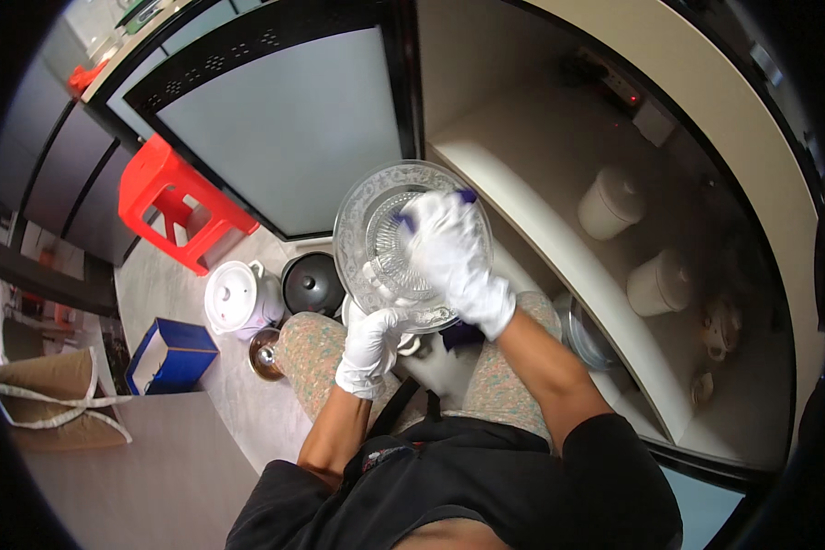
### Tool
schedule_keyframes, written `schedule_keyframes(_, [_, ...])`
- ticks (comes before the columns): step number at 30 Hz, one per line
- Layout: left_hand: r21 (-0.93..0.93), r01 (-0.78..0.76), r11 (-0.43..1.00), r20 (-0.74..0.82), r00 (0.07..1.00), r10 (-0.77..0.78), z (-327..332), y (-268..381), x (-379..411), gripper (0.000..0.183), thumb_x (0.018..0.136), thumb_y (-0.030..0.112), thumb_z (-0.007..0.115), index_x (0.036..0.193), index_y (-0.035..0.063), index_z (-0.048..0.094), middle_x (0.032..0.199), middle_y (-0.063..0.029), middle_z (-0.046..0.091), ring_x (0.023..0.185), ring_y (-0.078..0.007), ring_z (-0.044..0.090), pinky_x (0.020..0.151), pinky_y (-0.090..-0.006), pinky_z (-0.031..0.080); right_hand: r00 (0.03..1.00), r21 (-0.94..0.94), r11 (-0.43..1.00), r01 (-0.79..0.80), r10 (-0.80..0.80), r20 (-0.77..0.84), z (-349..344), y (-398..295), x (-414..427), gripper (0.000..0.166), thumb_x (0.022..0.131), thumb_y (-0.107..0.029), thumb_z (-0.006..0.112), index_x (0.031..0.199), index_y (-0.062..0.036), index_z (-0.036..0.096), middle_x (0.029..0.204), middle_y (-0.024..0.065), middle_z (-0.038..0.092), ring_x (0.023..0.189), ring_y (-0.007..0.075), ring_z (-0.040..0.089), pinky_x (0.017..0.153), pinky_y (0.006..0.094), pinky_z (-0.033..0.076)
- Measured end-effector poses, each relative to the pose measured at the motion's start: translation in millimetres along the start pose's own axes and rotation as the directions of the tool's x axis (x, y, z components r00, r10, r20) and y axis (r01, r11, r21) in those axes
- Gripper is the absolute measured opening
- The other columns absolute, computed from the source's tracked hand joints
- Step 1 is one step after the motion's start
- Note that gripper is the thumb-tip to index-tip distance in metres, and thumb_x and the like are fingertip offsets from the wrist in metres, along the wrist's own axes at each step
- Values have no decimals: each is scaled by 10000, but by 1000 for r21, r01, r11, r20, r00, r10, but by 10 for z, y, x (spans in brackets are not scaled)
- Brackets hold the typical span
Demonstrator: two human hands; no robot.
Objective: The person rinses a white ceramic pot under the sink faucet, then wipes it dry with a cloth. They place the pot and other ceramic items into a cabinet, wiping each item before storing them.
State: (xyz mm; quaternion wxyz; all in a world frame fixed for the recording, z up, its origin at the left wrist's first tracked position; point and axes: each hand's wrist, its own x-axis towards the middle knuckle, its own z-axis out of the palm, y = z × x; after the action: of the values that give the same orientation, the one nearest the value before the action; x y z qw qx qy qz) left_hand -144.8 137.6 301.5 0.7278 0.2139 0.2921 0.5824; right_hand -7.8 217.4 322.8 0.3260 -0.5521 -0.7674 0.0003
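A round clear glass plate (pixel 357 227) with a patterned rim and a ribbed centre is held up above my knees, tilted towards me. My left hand (pixel 371 344), in a white glove, grips its near rim. Over the plate's inner face lies my right hand (pixel 450 254), also white-gloved and slightly blurred. Bits of a dark purple cloth (pixel 467 196) show at the edges of that hand, pressed between it and the glass. The fingers of the right hand are partly hidden by its own back.
On my right, an open cabinet's shelf (pixel 522 213) holds two white lidded canisters (pixel 612 203); glassware (pixel 584 337) sits below. An open cabinet door (pixel 282 130) stands ahead. Leftward on the floor are a red plastic stool (pixel 158 199), a white lidded pot (pixel 237 299), a black pot (pixel 311 282) and a blue box (pixel 172 357).
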Motion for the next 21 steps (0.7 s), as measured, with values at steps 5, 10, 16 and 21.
schedule_keyframes(5, [55, -34, 998, 60, 998, 31, -142, 143, -86, 765, 673, -144, 498, 1402, -12, 309, 1219, -198, 566, 979, -308, 665, 786, -386, 595, 994, 223, 975, -15, -8, 105, 76, 84, 218, 231, 863, -316, 555, 986, -120, 563, 972, 109, 562, 895, 276, 541, 816, 476, 413])
schedule_keyframes(10, [102, -63, 993, 5, 998, 63, -166, 296, -55, 702, 691, -148, 506, 1363, -28, 344, 1166, -174, 576, 984, -295, 660, 788, -375, 591, 925, 112, 928, 355, -366, 102, 154, -322, -192, 315, 831, -246, 622, 1086, -79, 540, 966, 129, 585, 936, 310, 562, 853, 440, 415])
schedule_keyframes(16, [91, -97, 991, 6, 995, 97, -454, 164, 27, 638, 692, -135, 521, 1313, -9, 446, 1083, -94, 622, 832, -185, 646, 692, -269, 538, 923, 231, 941, 247, -301, 238, 143, -406, -145, 280, 838, -317, 655, 1001, -92, 618, 961, 132, 606, 941, 323, 590, 849, 413, 469])
schedule_keyframes(21, [75, -62, 995, 36, 998, 60, -677, 229, -66, 627, 704, -141, 515, 1313, -22, 420, 1134, -128, 587, 993, -234, 645, 846, -353, 574, 903, 440, 791, -425, 337, 266, 295, 499, 240, 252, 935, -256, 574, 1048, -31, 567, 889, 187, 626, 846, 321, 652, 739, 407, 513])
